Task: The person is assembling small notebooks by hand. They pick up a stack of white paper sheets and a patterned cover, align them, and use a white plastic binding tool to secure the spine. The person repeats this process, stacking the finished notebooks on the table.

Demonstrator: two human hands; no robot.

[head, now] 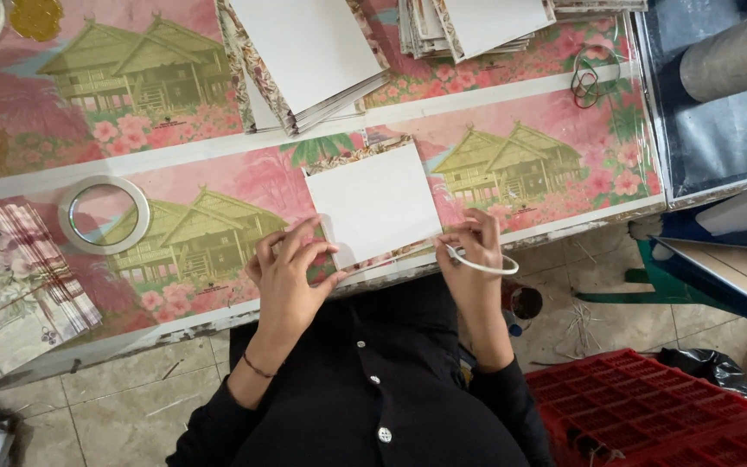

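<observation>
The white card [375,203] lies on the table [218,186] between both hands, left fingers [300,246] spread flat on its corner, right fingers [469,238] pinching a thin tape ring [482,264] at its edge.

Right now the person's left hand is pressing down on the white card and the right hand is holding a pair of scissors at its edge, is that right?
Not quite. In the head view the right hand holds no scissors; it holds a thin white strip that loops from the fingers at the card's lower right edge. The rest stands: the left hand presses on the white card.
</observation>
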